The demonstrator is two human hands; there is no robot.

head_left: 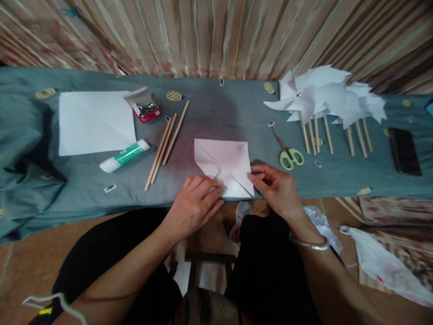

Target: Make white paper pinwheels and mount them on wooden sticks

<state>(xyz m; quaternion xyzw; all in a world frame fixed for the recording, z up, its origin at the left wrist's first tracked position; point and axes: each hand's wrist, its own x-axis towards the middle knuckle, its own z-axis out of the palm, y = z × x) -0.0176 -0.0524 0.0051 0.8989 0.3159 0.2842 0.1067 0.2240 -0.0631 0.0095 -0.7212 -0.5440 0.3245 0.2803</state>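
Observation:
A square of white paper [233,155] with diagonal cuts from its corners lies at the near edge of the cloth-covered table. My left hand [198,203] rests over its lower left part, fingers closed on a paper flap that curls in toward the middle. The fingertips partly hide that flap. At the right edge of the sheet, my right hand [275,185] pinches the paper between thumb and forefinger. Scissors [287,153] with pale green handles lie a little beyond my right hand.
Several paper pinwheels [324,97] on sticks lie at the back right, with a phone [405,151] beyond them. Leftward are loose wooden sticks [162,151], a glue stick [124,155], a red box of metal fasteners [146,108] and white paper sheets [94,122].

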